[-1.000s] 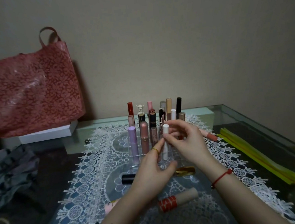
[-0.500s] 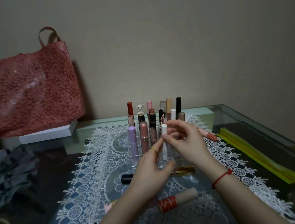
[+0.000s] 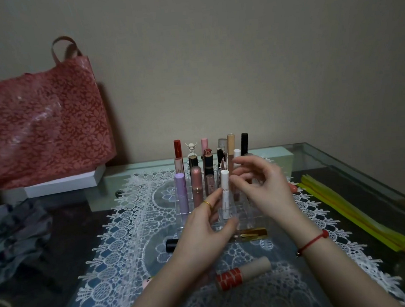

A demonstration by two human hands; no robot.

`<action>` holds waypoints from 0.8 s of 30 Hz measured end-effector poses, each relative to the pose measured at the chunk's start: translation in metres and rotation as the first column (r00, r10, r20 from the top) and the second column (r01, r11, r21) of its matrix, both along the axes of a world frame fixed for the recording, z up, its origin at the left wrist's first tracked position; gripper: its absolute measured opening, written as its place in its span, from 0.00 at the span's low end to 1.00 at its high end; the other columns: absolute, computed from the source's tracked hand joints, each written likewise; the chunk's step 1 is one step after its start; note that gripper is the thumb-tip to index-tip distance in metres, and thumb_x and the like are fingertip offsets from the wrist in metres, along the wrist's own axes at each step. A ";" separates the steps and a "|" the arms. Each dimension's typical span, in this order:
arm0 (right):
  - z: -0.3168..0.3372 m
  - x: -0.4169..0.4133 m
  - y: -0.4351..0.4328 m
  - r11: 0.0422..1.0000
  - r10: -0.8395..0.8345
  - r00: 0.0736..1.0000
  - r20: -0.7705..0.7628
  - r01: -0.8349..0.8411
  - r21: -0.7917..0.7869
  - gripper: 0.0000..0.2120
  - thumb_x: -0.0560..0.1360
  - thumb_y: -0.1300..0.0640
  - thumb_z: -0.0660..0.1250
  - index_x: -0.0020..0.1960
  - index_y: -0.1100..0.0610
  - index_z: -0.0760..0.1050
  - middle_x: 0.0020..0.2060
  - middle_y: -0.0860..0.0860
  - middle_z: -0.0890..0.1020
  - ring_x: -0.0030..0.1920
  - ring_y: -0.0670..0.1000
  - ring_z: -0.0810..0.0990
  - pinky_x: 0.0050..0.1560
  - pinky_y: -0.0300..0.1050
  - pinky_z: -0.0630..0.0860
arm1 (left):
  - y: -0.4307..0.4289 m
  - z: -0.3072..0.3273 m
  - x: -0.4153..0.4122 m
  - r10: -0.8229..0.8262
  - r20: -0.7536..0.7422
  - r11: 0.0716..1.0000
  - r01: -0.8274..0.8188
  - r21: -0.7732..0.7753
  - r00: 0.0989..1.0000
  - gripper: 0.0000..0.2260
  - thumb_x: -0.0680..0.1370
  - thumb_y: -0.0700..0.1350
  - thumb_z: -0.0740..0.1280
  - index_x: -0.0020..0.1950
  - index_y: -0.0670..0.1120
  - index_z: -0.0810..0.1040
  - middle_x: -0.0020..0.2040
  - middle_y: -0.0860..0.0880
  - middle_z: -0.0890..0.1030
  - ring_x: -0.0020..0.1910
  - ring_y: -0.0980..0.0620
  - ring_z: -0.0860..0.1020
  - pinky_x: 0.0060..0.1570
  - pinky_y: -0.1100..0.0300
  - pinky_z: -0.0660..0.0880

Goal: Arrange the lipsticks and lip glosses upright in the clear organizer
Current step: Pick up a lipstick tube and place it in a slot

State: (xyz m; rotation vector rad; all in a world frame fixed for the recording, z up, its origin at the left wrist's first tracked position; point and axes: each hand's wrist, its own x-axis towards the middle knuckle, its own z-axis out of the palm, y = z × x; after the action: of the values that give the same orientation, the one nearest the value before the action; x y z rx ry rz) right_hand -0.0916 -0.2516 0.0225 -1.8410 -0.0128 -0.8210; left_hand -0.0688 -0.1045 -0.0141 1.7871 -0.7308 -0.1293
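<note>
Clear organizer (image 3: 245, 211) stands mid-table on a white lace runner (image 3: 130, 231); its walls are hard to trace.

Obscured:
- The right hand (image 3: 267, 191) is motion-blurred and covers the organizer's right-hand cells.
- A coral tube (image 3: 293, 188) shows only its tip past that hand.
- A black-capped tube (image 3: 171, 244) runs under the left hand (image 3: 203, 235).
- A pink item (image 3: 146, 282) beside the left forearm cannot be identified.

Hands:
- The left hand holds a white tube (image 3: 225, 192) upright in the front row. The forefinger lies against its side and the thumb is at its foot.
- The right hand's fingers are loosely curled and spread, holding nothing, with the tips just beside the white cap.

Count:
- Six tubes stand in the back row, running from a red tube (image 3: 177, 148) to a black tube (image 3: 244, 141).
- In front, from the left, stand a lilac tube (image 3: 181, 193), a rose tube (image 3: 196, 186) and a taupe gloss (image 3: 209, 188), then the white tube.
- The middle row cannot be counted fully.
- Four tubes lie flat: the coral and black-capped ones, a gold tube (image 3: 251, 234) and a tan tube with a red band (image 3: 242, 276).

Setting:
- The glass table (image 3: 342, 161) stands against a beige wall (image 3: 262, 63).
- One red floral tote (image 3: 41, 122) rests on a white box (image 3: 61, 186) at the left.
- Grey cloth (image 3: 14, 236) lies nearer on that side, and yellow strips (image 3: 347, 214) lie at the right.
</note>
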 end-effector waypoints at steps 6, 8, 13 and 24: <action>0.011 -0.005 -0.008 0.999 -0.037 0.996 0.080 0.034 0.040 0.14 0.68 0.65 0.71 0.51 0.52 0.77 0.40 0.50 0.82 0.40 0.44 0.81 0.40 0.29 0.76 | 0.001 0.003 -0.002 -0.020 -0.013 0.998 0.019 -0.066 1.000 0.29 0.72 0.45 0.70 0.69 0.56 0.63 0.63 0.61 0.71 0.61 0.66 0.70 0.61 0.65 0.68; 0.015 -0.007 -0.012 0.997 -0.060 0.994 0.091 0.056 0.048 0.13 0.68 0.64 0.71 0.51 0.52 0.77 0.40 0.48 0.82 0.41 0.45 0.81 0.43 0.33 0.78 | 0.003 0.006 -0.003 -0.033 -0.002 0.994 0.032 -0.100 0.999 0.26 0.72 0.43 0.70 0.65 0.61 0.65 0.61 0.63 0.72 0.60 0.66 0.72 0.61 0.66 0.69; 0.028 -0.008 -0.028 0.994 -0.097 0.989 0.111 0.091 0.061 0.13 0.69 0.63 0.71 0.49 0.48 0.77 0.40 0.47 0.82 0.41 0.44 0.81 0.47 0.40 0.80 | 0.015 0.026 -0.002 -0.012 0.080 0.974 0.030 -0.223 0.997 0.21 0.72 0.38 0.68 0.59 0.58 0.72 0.53 0.60 0.80 0.54 0.65 0.77 0.52 0.72 0.73; 0.000 0.013 -0.104 0.951 -0.310 0.947 -0.082 0.307 -0.046 0.12 0.68 0.64 0.71 0.51 0.57 0.77 0.41 0.54 0.81 0.39 0.48 0.78 0.47 0.44 0.77 | 0.060 0.033 0.035 0.368 0.309 0.892 -0.239 -0.383 0.877 0.12 0.72 0.42 0.68 0.49 0.58 0.77 0.43 0.60 0.82 0.45 0.62 0.78 0.48 0.70 0.73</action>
State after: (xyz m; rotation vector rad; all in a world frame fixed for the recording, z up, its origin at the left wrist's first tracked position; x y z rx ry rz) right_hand -0.0785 -0.3559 0.0229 -1.9368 0.3286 -0.9572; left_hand -0.0339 -0.0446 0.0193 1.5862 -0.6737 0.5411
